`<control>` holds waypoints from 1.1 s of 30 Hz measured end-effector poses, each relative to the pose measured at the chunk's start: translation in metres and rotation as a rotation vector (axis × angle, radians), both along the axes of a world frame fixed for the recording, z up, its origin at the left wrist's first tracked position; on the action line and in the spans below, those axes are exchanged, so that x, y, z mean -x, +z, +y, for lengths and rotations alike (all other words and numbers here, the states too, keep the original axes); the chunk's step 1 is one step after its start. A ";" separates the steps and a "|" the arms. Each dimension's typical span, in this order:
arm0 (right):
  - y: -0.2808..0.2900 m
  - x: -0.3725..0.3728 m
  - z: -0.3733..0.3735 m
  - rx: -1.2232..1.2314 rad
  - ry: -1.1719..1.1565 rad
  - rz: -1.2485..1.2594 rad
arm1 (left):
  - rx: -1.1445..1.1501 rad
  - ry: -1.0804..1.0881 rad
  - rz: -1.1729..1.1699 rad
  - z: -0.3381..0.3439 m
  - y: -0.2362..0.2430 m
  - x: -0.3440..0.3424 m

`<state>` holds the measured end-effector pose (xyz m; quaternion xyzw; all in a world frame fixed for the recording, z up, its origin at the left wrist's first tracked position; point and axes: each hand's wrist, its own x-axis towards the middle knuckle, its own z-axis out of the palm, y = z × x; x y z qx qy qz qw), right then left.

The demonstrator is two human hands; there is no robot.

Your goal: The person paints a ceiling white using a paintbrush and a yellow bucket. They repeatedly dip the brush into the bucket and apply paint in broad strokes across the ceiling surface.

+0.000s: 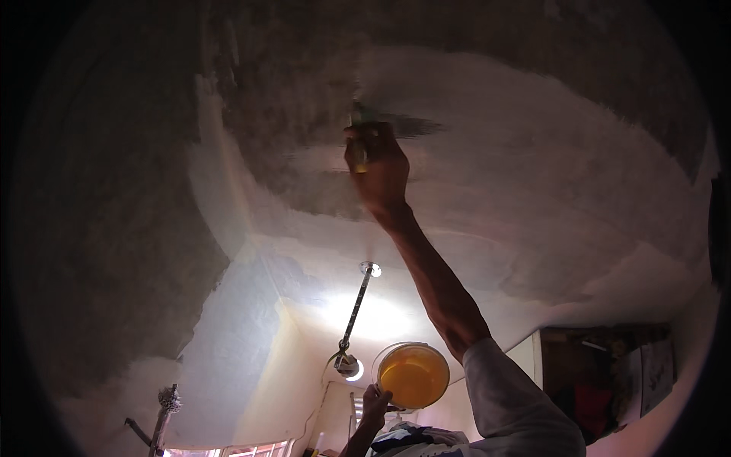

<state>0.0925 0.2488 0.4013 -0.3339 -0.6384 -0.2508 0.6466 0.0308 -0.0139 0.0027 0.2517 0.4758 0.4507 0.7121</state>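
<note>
My right hand (381,171) is raised against a dark, partly whitened ceiling (487,167), its fingers closed round a paintbrush (361,161). The yellowish end of the handle shows below the fingers; the brush head is blurred where it meets the surface, beside a dark shadow. Pale coating covers the area right of the hand, with bare dark patches to its left and beyond. Lower down, my left hand (374,405) grips a round orange-yellow bucket (415,377) with a pale rim at its near left edge. How full the bucket is, I cannot tell.
A perforated rod (356,308) hangs from the ceiling with a lit lamp (349,367) at its end, close to the bucket. At right, a wall shelf (609,373) holds dark items and papers. A pole (161,423) stands lower left, near windows (251,451).
</note>
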 end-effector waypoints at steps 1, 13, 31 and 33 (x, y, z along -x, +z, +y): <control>0.001 -0.007 0.004 -0.038 0.103 0.053 | -0.002 0.003 0.004 0.001 0.000 0.000; 0.020 -0.061 -0.038 -0.105 -0.463 -0.095 | -0.017 -0.004 -0.008 0.003 -0.005 0.009; -0.003 -0.060 -0.016 0.023 0.017 0.342 | -0.014 0.000 -0.011 0.003 0.006 0.004; -0.003 -0.079 -0.032 -0.058 -0.128 0.339 | -0.020 -0.010 -0.009 0.004 0.007 0.004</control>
